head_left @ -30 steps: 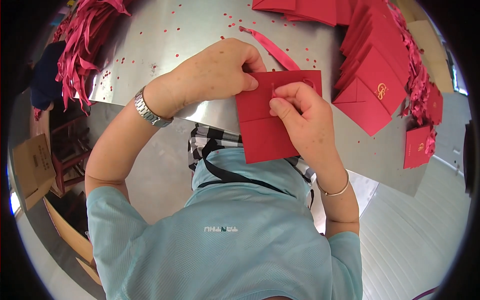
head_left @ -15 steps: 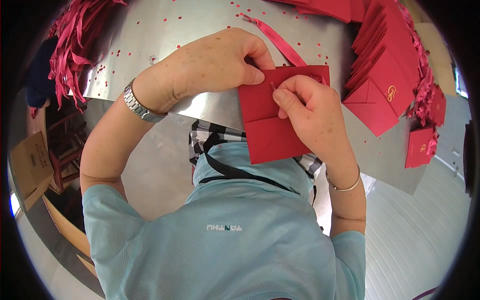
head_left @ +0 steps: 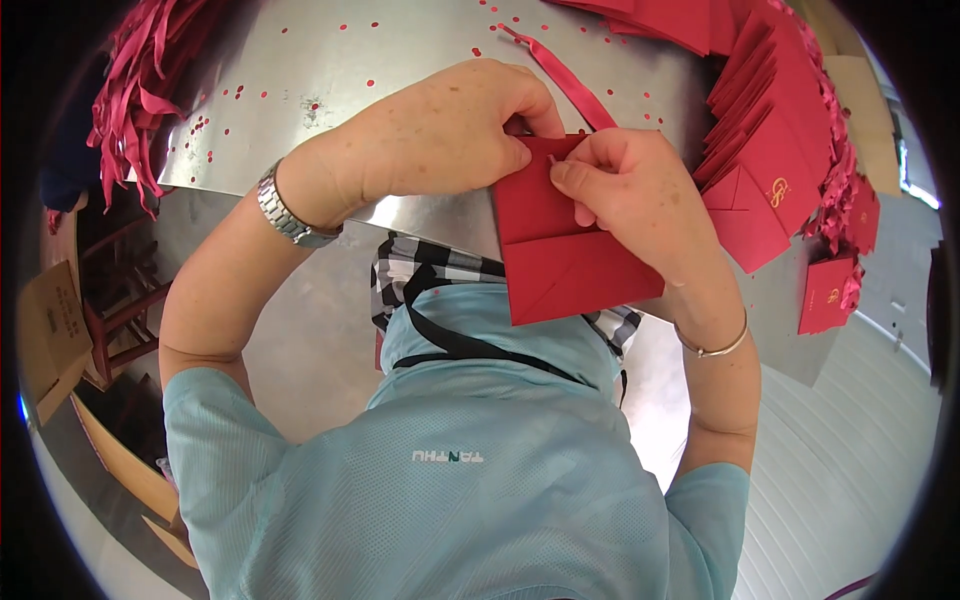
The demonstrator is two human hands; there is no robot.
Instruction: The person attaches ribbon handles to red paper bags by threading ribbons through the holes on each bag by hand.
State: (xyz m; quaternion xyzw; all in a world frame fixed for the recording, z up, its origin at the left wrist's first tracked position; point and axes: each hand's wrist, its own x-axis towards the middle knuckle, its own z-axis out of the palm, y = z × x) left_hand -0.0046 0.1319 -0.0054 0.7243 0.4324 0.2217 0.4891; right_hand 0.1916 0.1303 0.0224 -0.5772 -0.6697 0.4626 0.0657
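Note:
A flat, folded red paper bag [head_left: 575,275] hangs over the near edge of the metal table, in front of my body. My left hand [head_left: 450,125] is closed on its top left edge, thumb on the near face. At the bag's upper part, my right hand [head_left: 645,195] pinches with thumb and forefinger beside a small ribbon tip [head_left: 552,160]; most of what lies in the pinch is hidden. Beyond the bag's top edge a red ribbon [head_left: 570,82] runs out across the table, its far end narrow and stiff.
Stacked red bags [head_left: 765,150] fan out at the right, with more at the far edge. Red ribbons [head_left: 135,110] hang in a bundle at the far left. Red paper dots [head_left: 371,83] lie scattered over the metal table [head_left: 420,40]. A cardboard box [head_left: 52,335] stands lower left.
Both hands and the bag have shifted slightly to the right. My right hand now covers the bag's top right corner, which showed before.

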